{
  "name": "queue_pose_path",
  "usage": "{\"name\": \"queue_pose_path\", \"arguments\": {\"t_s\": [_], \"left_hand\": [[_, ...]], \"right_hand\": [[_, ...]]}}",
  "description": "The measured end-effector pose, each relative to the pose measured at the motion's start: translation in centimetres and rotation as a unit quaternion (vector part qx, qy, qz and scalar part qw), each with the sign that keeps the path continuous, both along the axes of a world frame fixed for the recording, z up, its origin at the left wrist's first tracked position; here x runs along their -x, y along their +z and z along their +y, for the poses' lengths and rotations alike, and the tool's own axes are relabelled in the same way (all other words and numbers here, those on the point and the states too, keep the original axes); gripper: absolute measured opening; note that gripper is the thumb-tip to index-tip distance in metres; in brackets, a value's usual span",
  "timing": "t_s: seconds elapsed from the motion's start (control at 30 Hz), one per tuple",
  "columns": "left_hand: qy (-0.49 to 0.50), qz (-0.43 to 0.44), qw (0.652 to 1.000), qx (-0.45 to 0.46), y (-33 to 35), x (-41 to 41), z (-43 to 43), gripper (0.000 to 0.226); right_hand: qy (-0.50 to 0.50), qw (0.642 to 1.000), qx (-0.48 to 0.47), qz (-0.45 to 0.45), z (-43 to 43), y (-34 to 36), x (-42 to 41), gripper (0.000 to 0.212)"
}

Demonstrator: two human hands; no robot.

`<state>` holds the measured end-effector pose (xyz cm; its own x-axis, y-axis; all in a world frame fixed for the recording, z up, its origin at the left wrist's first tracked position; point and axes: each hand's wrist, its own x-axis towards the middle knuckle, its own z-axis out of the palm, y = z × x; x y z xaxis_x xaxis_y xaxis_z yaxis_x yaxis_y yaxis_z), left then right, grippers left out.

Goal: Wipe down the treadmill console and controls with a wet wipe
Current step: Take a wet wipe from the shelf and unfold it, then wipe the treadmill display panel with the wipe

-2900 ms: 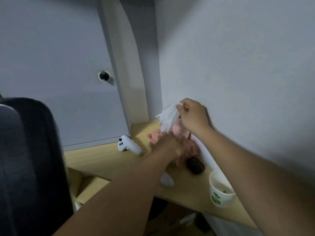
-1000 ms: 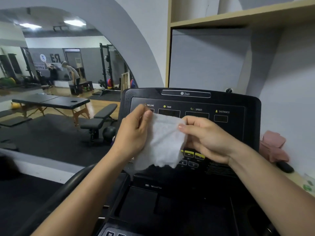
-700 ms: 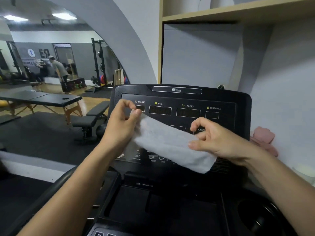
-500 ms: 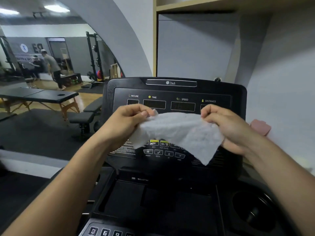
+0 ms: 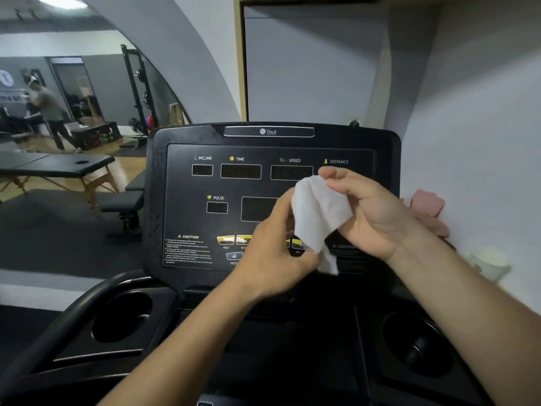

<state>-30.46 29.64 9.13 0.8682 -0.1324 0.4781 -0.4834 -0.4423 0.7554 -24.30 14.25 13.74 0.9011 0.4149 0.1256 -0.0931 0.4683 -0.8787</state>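
We've got the white wet wipe (image 5: 319, 212) bunched and crumpled, its tail hanging down, held between our left hand (image 5: 272, 253) and right hand (image 5: 371, 212) just in front of the treadmill console (image 5: 187, 200). That black panel stands upright with its displays dark, and yellow control buttons (image 5: 225, 239) run along its lower part
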Motion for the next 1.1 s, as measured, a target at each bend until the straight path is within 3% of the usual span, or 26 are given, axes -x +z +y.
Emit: {"name": "queue_pose_path", "arguments": {"t_s": [0.13, 0.23, 0.3, 0.4, 0.43, 0.47, 0.53, 0.6, 0.63, 0.7, 0.77, 0.83, 0.93, 1.0, 1.03, 1.07, 1.1], "left_hand": [[0.017, -0.01, 1.0, 0.024, -0.7, -1.3, -1.1, 0.104], [0.025, -0.017, 0.999, 0.034, -0.6, -1.4, -1.4, 0.109], [0.031, -0.018, 0.998, 0.053, -0.5, -1.6, -1.7, 0.093], [0.022, 0.004, 0.992, 0.124, 0.0, -1.6, -2.0, 0.035], [0.012, 0.035, 0.983, 0.179, 0.2, -1.4, -2.0, 0.027], [0.003, 0.081, 0.964, 0.252, 0.4, -1.4, -1.8, 0.028], [-0.036, 0.186, 0.891, 0.413, 0.6, -1.6, -0.9, 0.039], [-0.11, 0.258, 0.82, 0.499, 1.0, -1.7, 0.1, 0.039], [-0.135, 0.275, 0.807, 0.505, 1.3, -1.5, 0.5, 0.039], [-0.168, 0.287, 0.806, 0.49, 1.8, -1.3, 0.8, 0.041], [-0.184, 0.294, 0.81, 0.472, 2.3, -1.1, 1.0, 0.048], [-0.183, 0.301, 0.829, 0.434, 2.8, -1.6, 1.2, 0.05], [-0.073, 0.268, 0.859, 0.429, 3.4, -3.1, 0.9, 0.037], [0.057, 0.129, 0.897, 0.419, 3.3, -4.2, 1.0, 0.038], [0.146, 0.012, 0.927, 0.346, 3.1, -4.5, 0.9, 0.041], [0.216, -0.116, 0.95, 0.191, 2.7, -4.7, 0.5, 0.043], [0.223, -0.218, 0.95, 0.007, 2.0, -5.1, -0.2, 0.047]], "right_hand": [[0.004, 0.999, -0.041, 0.012, -0.3, 0.2, 0.1, 0.015], [0.0, 0.998, -0.056, 0.013, -0.8, 0.3, 0.3, 0.017], [0.003, 0.998, -0.058, 0.015, -0.8, 0.4, 0.5, 0.019], [0.001, 0.998, -0.06, 0.02, -1.0, 0.4, 0.6, 0.023], [-0.006, 0.998, -0.058, 0.018, -1.2, 0.4, 0.6, 0.024], [-0.015, 0.998, -0.051, 0.013, -1.5, 0.3, 0.7, 0.024], [-0.046, 0.999, 0.007, -0.012, -2.0, -0.1, 1.1, 0.023], [-0.103, 0.979, 0.165, -0.067, -2.3, -1.1, 1.4, 0.019], [-0.14, 0.951, 0.256, -0.101, -2.4, -1.7, 1.5, 0.016], [-0.21, 0.913, 0.325, -0.13, -2.4, -2.4, 1.0, 0.019], [-0.209, 0.934, 0.271, -0.104, -2.5, -2.0, 0.4, 0.029], [-0.147, 0.958, 0.229, -0.088, -2.1, -1.4, 0.0, 0.032], [-0.212, 0.922, 0.281, -0.163, -1.6, -0.8, -1.1, 0.027], [-0.32, 0.873, 0.297, -0.217, -1.6, -0.4, -2.6, 0.025], [-0.365, 0.85, 0.299, -0.232, -1.8, -0.2, -3.7, 0.024], [-0.402, 0.829, 0.301, -0.245, -1.9, -0.1, -4.6, 0.023], [-0.433, 0.808, 0.304, -0.26, -2.0, 0.0, -5.6, 0.023]]}}
